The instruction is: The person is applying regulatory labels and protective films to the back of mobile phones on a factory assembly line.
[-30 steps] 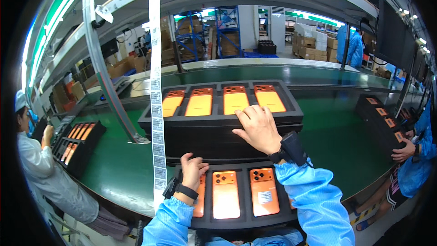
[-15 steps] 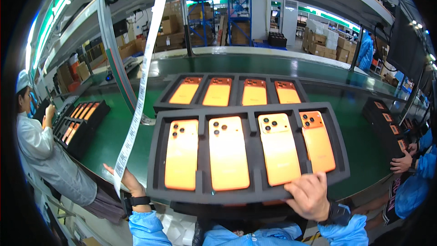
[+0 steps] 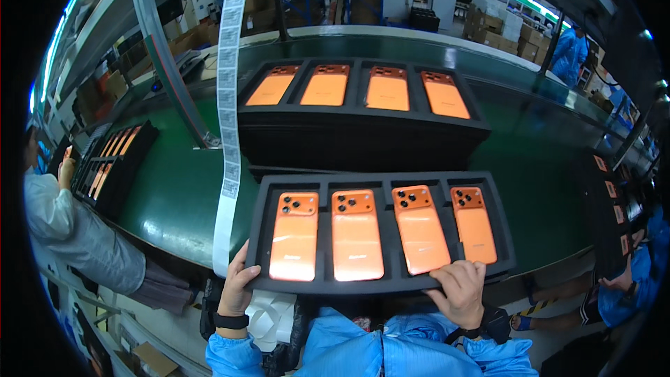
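1. Two black foam trays in play: a stack [image 3: 363,136] on the green conveyor [image 3: 174,188] just beyond the grip, its top tray showing four orange phones [image 3: 387,89]; how many trays the stack has is hard to tell.
2. Held tray [image 3: 380,234] sits between both hands, four orange phones [image 3: 356,234] face down, camera ends away.
3. Label strip [image 3: 227,132] hangs just left of the grip, over the left tray edge.
4. Left hand [image 3: 237,286] clamps the near-left corner; right hand [image 3: 460,292] grips the near edge, fingers curled on top.
5. Side trays at both margins are cut off.
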The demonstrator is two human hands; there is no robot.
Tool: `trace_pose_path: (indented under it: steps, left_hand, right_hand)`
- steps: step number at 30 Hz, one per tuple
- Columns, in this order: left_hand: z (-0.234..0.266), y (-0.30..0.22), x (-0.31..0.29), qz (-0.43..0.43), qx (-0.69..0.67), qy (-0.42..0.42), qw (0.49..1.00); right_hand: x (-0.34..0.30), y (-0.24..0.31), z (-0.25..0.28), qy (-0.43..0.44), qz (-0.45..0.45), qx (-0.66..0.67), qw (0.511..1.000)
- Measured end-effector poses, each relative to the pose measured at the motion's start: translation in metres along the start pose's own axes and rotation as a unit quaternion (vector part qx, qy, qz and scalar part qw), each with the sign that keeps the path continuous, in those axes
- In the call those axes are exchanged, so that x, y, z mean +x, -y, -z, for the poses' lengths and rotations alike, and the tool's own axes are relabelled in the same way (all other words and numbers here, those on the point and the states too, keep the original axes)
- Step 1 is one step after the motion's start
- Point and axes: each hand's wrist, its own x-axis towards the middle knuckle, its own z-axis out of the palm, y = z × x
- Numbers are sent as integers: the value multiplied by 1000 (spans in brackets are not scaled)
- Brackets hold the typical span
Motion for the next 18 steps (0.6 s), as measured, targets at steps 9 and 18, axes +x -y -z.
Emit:
trace_pose_path:
  steps: [9,18]
  left_hand:
    - [-17,3,9,-45,235,-135,962]
    - [-17,5,-4,-99,175,-172,964]
  right_hand:
    - [3,-1,3,-2,18,-8,1000]
    - [16,2,20,74,21,37,996]
